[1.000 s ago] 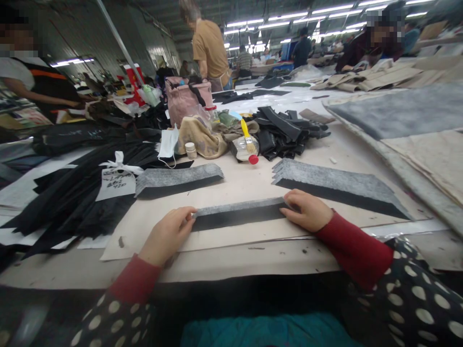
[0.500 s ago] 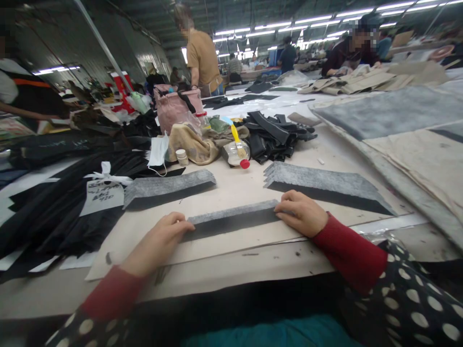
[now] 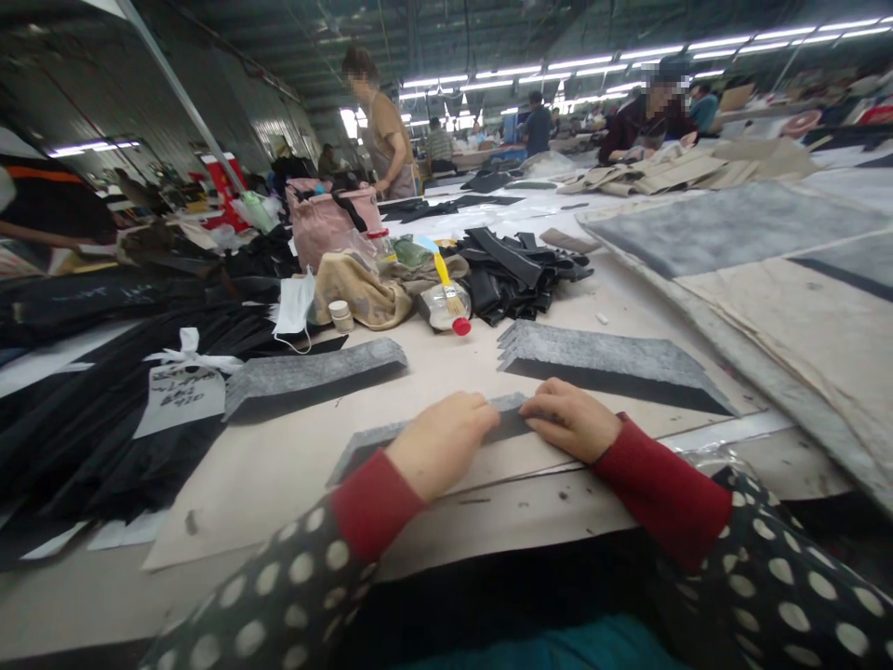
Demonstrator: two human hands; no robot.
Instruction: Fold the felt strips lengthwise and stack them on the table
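A grey-and-black fabric strip (image 3: 509, 423) lies near the front of the table, its left part reaching out past my wrist. My left hand (image 3: 446, 437) is over the strip's middle, its fingers bent together at the fabric, partly hidden by the back of the hand. Close beside it, my right hand (image 3: 568, 419) pinches the strip's right end. Behind, a fanned stack of similar strips (image 3: 321, 372) lies to the left, and another stack (image 3: 614, 363) lies to the right.
Black fabric bundles (image 3: 90, 419) with a written tag (image 3: 182, 395) cover the left. Farther back are a pink bag (image 3: 331, 223), a bottle (image 3: 443, 307) with a yellow brush (image 3: 442, 270) and black scraps (image 3: 516, 270). Layered sheets (image 3: 753, 307) lie right. Several people stand beyond.
My left hand has moved right, from the strip's left end to close beside my right hand. My right hand remains at the right end. The camera view has shifted slightly.
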